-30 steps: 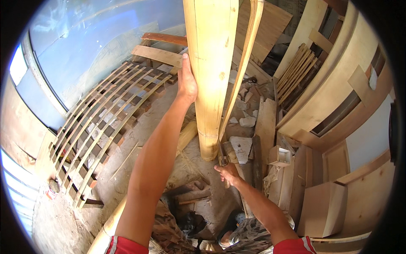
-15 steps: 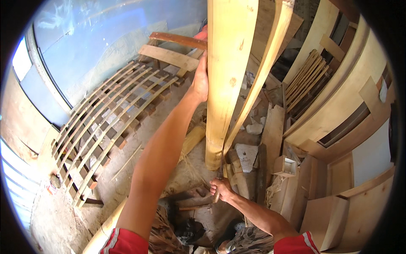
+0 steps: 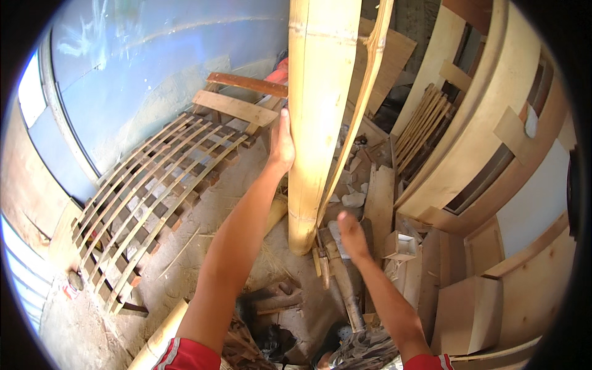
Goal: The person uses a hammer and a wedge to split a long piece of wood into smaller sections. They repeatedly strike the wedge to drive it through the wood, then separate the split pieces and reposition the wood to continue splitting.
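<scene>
A thick yellow bamboo pole [image 3: 317,142] stands steeply in front of me, its lower end above the floor. My left hand [image 3: 282,145] is pressed to its left side, thumb up, the other fingers hidden behind the pole. A split bamboo strip [image 3: 354,129] runs along the pole's right side and meets it near the lower end. By that split hangs a wooden tool handle [image 3: 325,271]; its blade cannot be made out. My right hand [image 3: 353,235] is raised to the right of the handle, apart from it and blurred, its fingers hard to tell.
On the left a rack of thin slats [image 3: 154,203] rests over bricks. Boards [image 3: 234,108] lie behind it, by the blue wall [image 3: 166,49]. Wooden panels and a small open box [image 3: 401,245] stand on the right. A bamboo length [image 3: 161,336] lies at lower left.
My right hand has let go of the tool handle and moved up and to the right. The handle stays by the pole's split end. My left hand keeps its hold on the pole.
</scene>
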Action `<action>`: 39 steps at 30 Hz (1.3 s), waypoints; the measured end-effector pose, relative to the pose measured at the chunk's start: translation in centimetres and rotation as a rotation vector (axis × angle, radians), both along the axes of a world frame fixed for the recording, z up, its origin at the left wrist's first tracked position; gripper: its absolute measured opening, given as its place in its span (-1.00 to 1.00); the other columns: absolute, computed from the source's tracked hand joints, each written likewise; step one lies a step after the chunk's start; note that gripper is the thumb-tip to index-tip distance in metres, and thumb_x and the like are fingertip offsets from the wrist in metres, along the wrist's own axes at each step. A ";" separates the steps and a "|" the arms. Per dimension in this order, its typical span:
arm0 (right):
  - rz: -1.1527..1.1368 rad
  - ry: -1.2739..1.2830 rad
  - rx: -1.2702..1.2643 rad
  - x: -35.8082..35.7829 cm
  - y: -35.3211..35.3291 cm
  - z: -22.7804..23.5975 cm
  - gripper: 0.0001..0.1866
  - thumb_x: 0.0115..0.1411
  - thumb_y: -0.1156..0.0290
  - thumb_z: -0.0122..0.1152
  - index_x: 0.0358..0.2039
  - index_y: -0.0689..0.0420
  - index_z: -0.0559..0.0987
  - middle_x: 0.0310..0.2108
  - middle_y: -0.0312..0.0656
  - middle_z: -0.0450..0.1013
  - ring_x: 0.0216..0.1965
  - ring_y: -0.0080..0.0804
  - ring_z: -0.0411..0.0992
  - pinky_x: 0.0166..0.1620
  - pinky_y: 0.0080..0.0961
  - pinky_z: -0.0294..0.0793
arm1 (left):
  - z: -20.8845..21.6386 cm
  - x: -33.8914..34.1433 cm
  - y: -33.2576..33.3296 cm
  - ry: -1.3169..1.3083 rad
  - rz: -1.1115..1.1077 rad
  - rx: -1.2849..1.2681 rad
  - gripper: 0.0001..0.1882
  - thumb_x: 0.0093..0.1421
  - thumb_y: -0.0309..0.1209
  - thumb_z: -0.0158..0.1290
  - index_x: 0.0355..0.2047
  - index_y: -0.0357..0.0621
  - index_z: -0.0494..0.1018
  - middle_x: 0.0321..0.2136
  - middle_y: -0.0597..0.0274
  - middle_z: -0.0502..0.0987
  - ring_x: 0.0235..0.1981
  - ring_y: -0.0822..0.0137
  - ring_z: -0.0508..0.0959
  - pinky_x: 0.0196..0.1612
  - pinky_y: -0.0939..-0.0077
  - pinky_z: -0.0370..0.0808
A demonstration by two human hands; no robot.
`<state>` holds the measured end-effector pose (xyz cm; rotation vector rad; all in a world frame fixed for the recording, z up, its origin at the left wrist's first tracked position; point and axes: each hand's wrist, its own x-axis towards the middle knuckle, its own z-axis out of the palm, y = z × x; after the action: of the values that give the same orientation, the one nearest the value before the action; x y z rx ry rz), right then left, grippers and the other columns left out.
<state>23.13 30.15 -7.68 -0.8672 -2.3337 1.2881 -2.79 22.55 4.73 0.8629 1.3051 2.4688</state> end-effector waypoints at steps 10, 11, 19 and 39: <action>-0.012 0.710 -0.159 -7.6 -1.8 23.5 -0.01 0.23 -0.51 -0.51 -0.34 0.28 0.51 -0.41 -0.09 0.48 -0.32 -0.33 0.44 -0.11 -0.29 0.42 | -0.6 3.0 -3.7 0.090 0.072 -0.214 -0.16 0.38 0.25 -0.43 -0.01 -0.36 0.44 -0.12 0.07 0.53 -0.08 0.31 0.49 0.03 0.34 0.43; -0.036 0.714 -0.211 -7.9 -2.9 24.0 0.00 0.19 -0.55 -0.49 -0.45 0.25 0.50 -0.51 -0.12 0.46 -0.37 -0.35 0.45 -0.16 -0.28 0.45 | -0.4 3.1 -4.0 0.103 0.076 -0.206 -0.16 0.38 0.25 -0.43 -0.01 -0.36 0.44 -0.13 0.08 0.53 -0.09 0.31 0.50 0.02 0.34 0.43; -0.264 0.826 -0.294 -8.9 -0.7 23.4 -0.23 0.24 -0.49 -0.42 -0.71 -0.02 0.15 -0.72 -0.41 0.04 -0.66 -0.53 0.00 -0.56 -0.43 0.05 | 0.9 5.9 -3.7 -0.043 0.074 -0.210 -0.18 0.38 0.24 -0.41 -0.05 -0.36 0.45 -0.16 0.08 0.55 -0.12 0.32 0.50 0.00 0.35 0.43; -0.130 0.767 -0.131 -8.6 0.9 22.8 -0.18 0.31 -0.34 -0.23 -0.28 0.31 0.57 -0.32 -0.10 0.49 -0.23 -0.32 0.39 -0.02 -0.36 0.37 | 2.0 5.9 -1.8 0.039 0.333 -0.251 -0.14 0.36 0.26 -0.42 -0.27 -0.34 0.58 -0.37 0.01 0.61 -0.23 0.21 0.58 -0.07 0.27 0.44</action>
<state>14.54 31.07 15.17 -0.4284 -1.5829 1.4054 3.09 20.76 6.72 0.6818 1.8565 2.4512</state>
